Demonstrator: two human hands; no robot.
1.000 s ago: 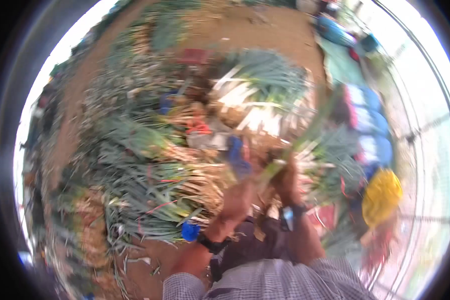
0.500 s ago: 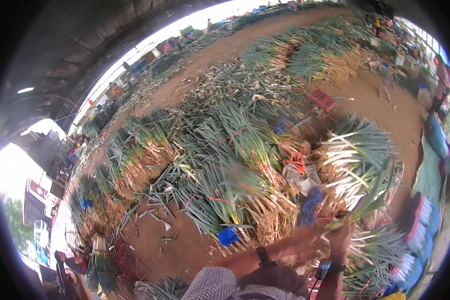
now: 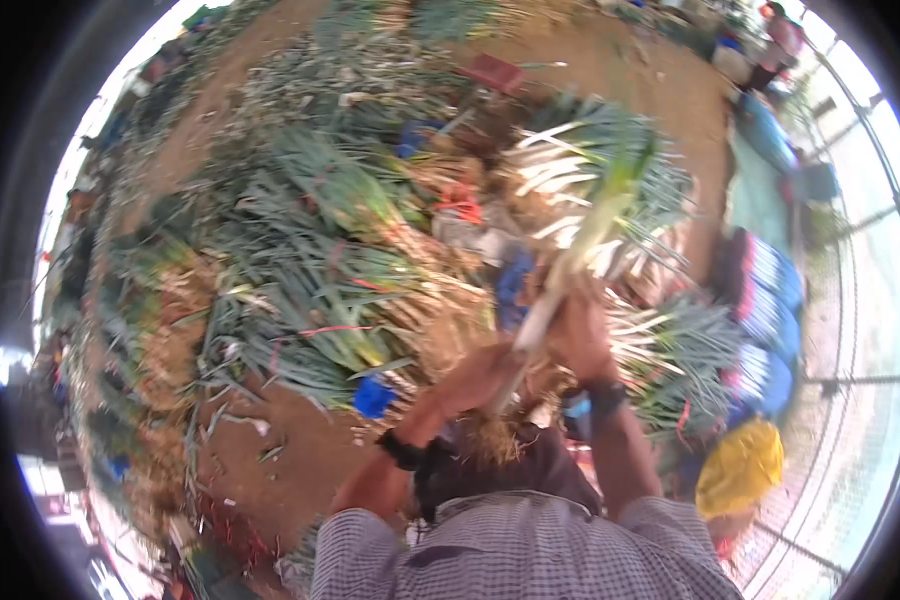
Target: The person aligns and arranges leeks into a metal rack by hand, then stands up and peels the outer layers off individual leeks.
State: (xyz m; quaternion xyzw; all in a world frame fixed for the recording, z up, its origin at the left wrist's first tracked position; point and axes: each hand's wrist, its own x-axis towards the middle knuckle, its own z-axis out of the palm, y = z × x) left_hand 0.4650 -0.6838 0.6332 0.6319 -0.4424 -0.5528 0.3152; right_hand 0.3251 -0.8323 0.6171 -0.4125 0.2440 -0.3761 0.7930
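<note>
A long green onion [image 3: 560,280] slants up and away in front of my body, its brown roots [image 3: 495,438] toward me and its green leaves at the far end. My left hand [image 3: 478,378] is closed around the lower white stalk, just above the roots. Higher up the stalk, my right hand [image 3: 580,335] is closed on it too; motion blur softens its fingers. Right beyond my hands lies a heap of cleaned green onions with bright white stalks [image 3: 545,165]. To the left are bundles with dirty roots [image 3: 450,310], some tied with red string.
A blue bag [image 3: 373,397] lies on the soil at left. At right are a yellow sack [image 3: 740,468] and packed blue-and-white bundles [image 3: 755,370] beside a mesh fence. A red crate [image 3: 492,73] sits farther off, and a person [image 3: 775,45] stands at upper right.
My view has swung right and down. The green onion, earlier pointing right near my hands, now stretches lengthwise away from me, roots near my lap. My hands have drawn closer to my body.
</note>
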